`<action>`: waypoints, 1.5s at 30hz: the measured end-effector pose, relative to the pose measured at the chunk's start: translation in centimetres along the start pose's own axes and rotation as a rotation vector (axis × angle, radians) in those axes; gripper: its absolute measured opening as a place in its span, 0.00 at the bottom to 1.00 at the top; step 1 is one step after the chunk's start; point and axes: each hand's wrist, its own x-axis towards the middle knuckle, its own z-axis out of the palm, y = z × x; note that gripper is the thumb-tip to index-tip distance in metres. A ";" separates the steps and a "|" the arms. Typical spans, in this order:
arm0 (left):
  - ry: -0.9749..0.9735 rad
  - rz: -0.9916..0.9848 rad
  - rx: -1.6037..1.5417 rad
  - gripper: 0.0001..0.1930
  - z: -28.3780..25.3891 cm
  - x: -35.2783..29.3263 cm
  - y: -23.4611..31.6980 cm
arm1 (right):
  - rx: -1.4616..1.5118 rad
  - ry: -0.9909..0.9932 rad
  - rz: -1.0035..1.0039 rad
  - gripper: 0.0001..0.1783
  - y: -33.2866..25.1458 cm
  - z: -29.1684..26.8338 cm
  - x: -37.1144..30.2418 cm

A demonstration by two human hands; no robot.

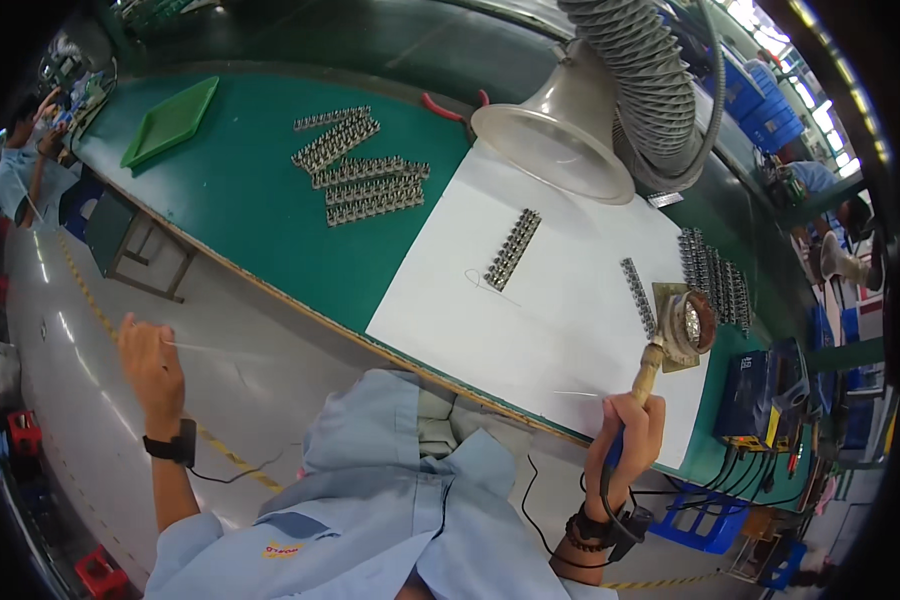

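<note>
My right hand [632, 440] grips a soldering iron [648, 372] with a blue grip and a tan collar. Its front end reaches the round, brown-rimmed tin [688, 325], which holds silvery, crumpled stuff; the tip itself cannot be made out. Out past the table's front edge, over the floor, my left hand [153, 365] is closed on a thin, pale strand that looks like solder wire [205, 348]. On the white sheet [440, 300] lies a strip of small metal parts [513, 250], with a thin curled wire beside it. Another strip [638, 297] lies near the tin.
Several more strips [375, 190] lie on the green table, with others [715, 275] at the right. A fume extraction hood [560, 150] hangs over the sheet. Behind are red-handled pliers [445, 108] and a green tray [170, 125]. A dark soldering station [760, 400] stands right.
</note>
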 end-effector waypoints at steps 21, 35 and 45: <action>-0.861 -0.324 -0.503 0.16 11.4 -14.9 0.5 | 0.070 -0.236 -0.157 0.16 -1.7 2.1 0.5; -0.503 0.375 -1.201 0.10 -2.3 11.0 25.6 | 0.211 -0.098 -0.150 0.18 -2.3 2.2 1.0; -0.923 0.446 -1.269 0.04 -0.1 17.8 25.9 | 0.345 -0.136 0.054 0.20 -1.1 2.3 1.9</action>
